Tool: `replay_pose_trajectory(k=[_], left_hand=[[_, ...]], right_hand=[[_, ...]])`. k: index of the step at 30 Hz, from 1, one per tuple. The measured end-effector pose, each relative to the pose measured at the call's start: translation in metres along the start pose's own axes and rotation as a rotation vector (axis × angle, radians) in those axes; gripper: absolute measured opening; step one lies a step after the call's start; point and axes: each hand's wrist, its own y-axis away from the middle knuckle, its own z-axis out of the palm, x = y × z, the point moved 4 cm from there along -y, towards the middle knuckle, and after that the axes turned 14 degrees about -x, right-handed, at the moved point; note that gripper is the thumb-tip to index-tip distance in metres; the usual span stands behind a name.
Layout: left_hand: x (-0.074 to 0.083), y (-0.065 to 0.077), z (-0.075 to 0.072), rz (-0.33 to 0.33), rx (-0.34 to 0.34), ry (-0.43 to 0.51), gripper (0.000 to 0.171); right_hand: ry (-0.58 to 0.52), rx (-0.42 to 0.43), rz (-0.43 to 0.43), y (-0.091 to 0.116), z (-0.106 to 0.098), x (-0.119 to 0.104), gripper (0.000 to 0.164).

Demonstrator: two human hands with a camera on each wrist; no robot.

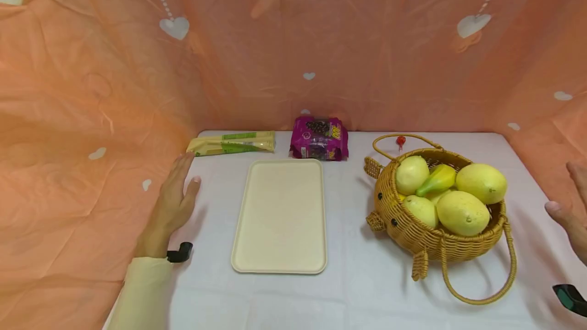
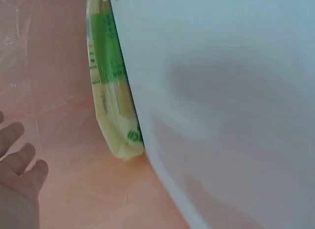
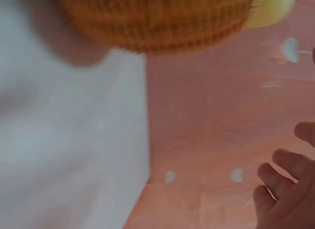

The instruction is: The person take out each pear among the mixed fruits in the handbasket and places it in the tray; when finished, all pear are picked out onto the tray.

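My left hand (image 1: 173, 198) is over the left edge of the table with its fingers straight and nothing in it. Just beyond its fingertips lies a long cream-and-green packet (image 1: 234, 143), which also shows in the left wrist view. At the right border of the head view my right hand (image 1: 573, 218) is partly cut off; its fingers are extended and hold nothing. Nearest to it stands a wicker basket (image 1: 412, 233) filled with several yellow-green fruits (image 1: 463, 213). A beige rectangular tray (image 1: 279, 218) lies flat between the hands.
Behind the tray sits a purple packet (image 1: 318, 139) with dark fruit printed on it. A small red-wrapped candy (image 1: 401, 141) lies behind the basket, near its raised handle. The white-covered table (image 1: 353, 294) meets an orange curtain (image 1: 357, 55) with white hearts at the back and sides.
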Motion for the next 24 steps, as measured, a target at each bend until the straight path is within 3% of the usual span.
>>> replay_pose_trajectory(k=[2,4,7,10,14,18,21,24], left_hand=[[0.001,-0.005,0.002,0.013,0.041,0.058,0.062],[0.002,-0.012,0.006,0.025,0.075,0.122,0.060],[0.002,-0.023,0.015,0.000,0.071,0.216,0.057],[0.000,-0.033,0.028,-0.058,0.013,0.284,0.055],[-0.001,-0.045,0.044,-0.134,-0.112,0.324,0.057],[-0.001,-0.056,0.056,-0.175,-0.236,0.379,0.058],[-0.002,-0.063,0.063,-0.190,-0.281,0.386,0.056],[-0.004,-0.069,0.070,-0.188,-0.308,0.356,0.056]], right_hand=[[-0.078,0.046,0.010,0.004,-0.003,-0.003,0.079],[-0.201,0.090,-0.046,0.005,-0.005,-0.008,0.075],[-0.263,0.087,-0.133,0.007,-0.007,-0.020,0.072],[-0.259,0.046,-0.188,0.006,-0.005,-0.033,0.073],[-0.268,-0.022,-0.261,-0.002,-0.001,-0.049,0.077],[-0.310,-0.032,-0.364,-0.012,-0.001,-0.062,0.082],[-0.343,-0.056,-0.415,-0.016,-0.001,-0.069,0.085],[-0.450,-0.120,-0.450,-0.019,-0.001,-0.074,0.084]])
